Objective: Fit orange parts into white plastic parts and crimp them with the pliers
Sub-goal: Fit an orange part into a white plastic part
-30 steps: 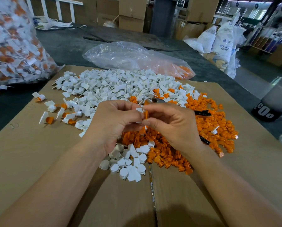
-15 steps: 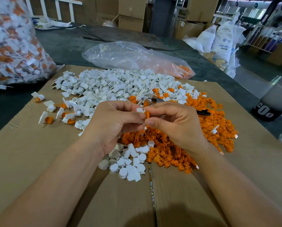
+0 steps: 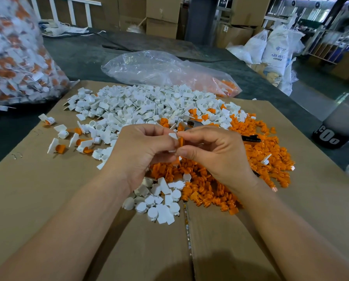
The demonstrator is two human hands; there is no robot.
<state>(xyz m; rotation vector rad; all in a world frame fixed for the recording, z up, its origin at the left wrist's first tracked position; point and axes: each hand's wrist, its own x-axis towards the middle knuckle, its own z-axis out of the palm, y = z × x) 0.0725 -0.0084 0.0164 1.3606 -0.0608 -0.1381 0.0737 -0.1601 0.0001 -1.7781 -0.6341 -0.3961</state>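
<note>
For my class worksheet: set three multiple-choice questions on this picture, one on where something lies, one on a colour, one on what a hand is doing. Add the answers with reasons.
1. Where do the pliers lie?
A. on the heap of parts beyond the right hand
B. in a drawer
C. on the floor

2. What colour is the small part pinched by the right hand?
A. white
B. black
C. orange

3. What is the left hand doing?
A. lying flat and open
B. gripping a white part
C. holding the pliers

Answers:
1 A: their black handle shows on the heap, past the right hand.
2 C: orange shows between its thumb and forefinger.
3 B: its fingertips curl round a white piece.
</note>
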